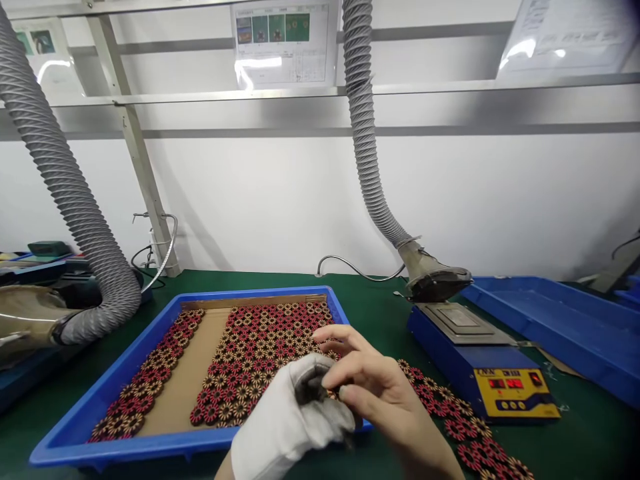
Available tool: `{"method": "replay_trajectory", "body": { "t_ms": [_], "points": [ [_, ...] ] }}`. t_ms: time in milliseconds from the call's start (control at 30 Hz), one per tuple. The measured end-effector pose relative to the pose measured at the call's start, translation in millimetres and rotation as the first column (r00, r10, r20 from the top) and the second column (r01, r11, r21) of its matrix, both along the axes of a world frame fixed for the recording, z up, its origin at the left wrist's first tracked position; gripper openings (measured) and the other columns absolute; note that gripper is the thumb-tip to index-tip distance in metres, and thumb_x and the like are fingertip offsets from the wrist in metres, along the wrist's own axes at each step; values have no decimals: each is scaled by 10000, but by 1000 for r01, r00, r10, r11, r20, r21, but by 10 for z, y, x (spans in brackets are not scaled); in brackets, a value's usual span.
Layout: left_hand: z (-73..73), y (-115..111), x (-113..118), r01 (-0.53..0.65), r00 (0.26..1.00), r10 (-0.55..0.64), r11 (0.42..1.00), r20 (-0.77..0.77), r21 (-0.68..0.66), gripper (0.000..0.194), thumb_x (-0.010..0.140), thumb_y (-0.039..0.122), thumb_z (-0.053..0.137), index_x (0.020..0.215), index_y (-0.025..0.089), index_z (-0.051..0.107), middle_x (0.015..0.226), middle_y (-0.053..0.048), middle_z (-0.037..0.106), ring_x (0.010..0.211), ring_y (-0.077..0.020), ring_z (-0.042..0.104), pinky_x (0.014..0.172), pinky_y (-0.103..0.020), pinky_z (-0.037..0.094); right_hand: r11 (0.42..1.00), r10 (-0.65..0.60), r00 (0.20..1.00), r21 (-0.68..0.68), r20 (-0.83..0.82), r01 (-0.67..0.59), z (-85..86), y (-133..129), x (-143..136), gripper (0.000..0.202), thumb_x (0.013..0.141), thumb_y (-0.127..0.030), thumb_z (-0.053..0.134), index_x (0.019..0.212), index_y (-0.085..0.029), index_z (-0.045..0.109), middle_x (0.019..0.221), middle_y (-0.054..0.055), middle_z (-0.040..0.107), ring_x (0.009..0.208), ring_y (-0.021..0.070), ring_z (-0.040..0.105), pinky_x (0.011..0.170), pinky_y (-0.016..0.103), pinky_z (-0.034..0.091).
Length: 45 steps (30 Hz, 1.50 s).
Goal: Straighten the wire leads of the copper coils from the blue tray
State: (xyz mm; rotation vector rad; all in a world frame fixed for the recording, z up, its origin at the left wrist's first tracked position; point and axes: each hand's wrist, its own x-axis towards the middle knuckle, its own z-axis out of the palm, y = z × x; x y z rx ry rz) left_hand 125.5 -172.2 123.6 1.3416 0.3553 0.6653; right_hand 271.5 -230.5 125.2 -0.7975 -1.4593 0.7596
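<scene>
My left hand (285,417) wears a white glove with blackened fingertips. Its fingers are curled closed in front of the tray's near edge. My bare right hand (387,393) meets it there, thumb and index finger pinched together at the gloved fingertips. Something small and dark sits between the hands, mostly hidden by the fingers. Behind them, a blue tray (165,440) lined with cardboard holds rows of small round, flower-like wound pieces (260,353) in red and tan on dark cores. More of these pieces (457,427) lie on the green mat, right of my right hand.
A blue-and-yellow heating plate unit (515,393) with a red display stands at right, a fume hose (367,147) hanging over it. Behind it is another blue tray (550,313). A second hose (65,173) comes down at left. Instruction sheets (285,60) hang above.
</scene>
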Motion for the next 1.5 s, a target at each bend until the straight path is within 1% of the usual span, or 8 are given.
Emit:
{"method": "replay_trajectory", "body": {
  "t_ms": [233,367,500,667,833,1000,1200,1500],
  "points": [
    [51,-60,44,62,997,-65,995,-47,-80,427,593,388,875,808,158,586,627,-13,646,539,-140,598,504,-224,412,995,58,824,95,-564,-5,22,-28,-25,155,865,-348,721,729,-274,736,812,-8,529,887,168,526,880,275,431],
    [51,-101,-7,25,1000,-25,1000,4,-18,480,769,589,700,929,147,607,693,-45,670,530,-144,602,559,-267,449,998,-42,987,30,-155,48,56,-156,108,157,932,-374,639,998,-295,757,923,23,561,898,177,507,809,277,415],
    [46,-96,-8,-15,999,14,1000,39,24,408,792,574,687,867,173,672,821,-44,651,788,-178,617,734,-270,489,995,-11,998,-97,67,17,74,-165,124,242,945,-423,606,1091,-292,748,903,33,531,788,178,497,676,308,381],
    [34,-74,-29,17,1000,-16,998,-14,56,431,775,608,681,845,182,670,764,-13,568,724,-149,513,696,-247,453,998,-27,991,-63,-133,19,37,-21,-18,209,828,-368,758,688,-213,767,653,-4,490,630,155,431,591,303,314],
    [-9,-55,-115,59,993,-48,994,-109,95,502,779,650,643,886,160,623,700,-14,544,633,-136,491,614,-252,416,999,-25,846,-36,-533,7,22,5,-93,236,839,-375,747,669,-219,697,604,-44,407,544,114,321,520,263,263],
    [46,-61,-106,-9,1000,11,996,-18,88,428,822,570,648,942,164,591,729,-6,564,649,-129,516,646,-255,445,994,-48,981,-104,-190,29,49,-152,-30,229,899,-359,679,736,-199,695,638,-26,491,575,109,416,539,245,321],
    [74,-75,-88,3,998,-5,999,62,41,357,785,458,745,925,171,584,788,2,591,681,-112,534,625,-216,452,960,-187,981,-206,46,192,120,-245,-107,111,904,-250,613,882,-226,719,743,-6,583,624,129,482,566,245,370],
    [146,-92,-83,-19,999,17,999,29,38,394,698,456,817,802,166,571,706,24,544,613,-93,499,558,-203,404,974,-156,983,-148,96,169,123,-230,-135,225,923,-308,581,724,-202,588,650,-25,513,606,140,444,563,265,312]
  ]
}}
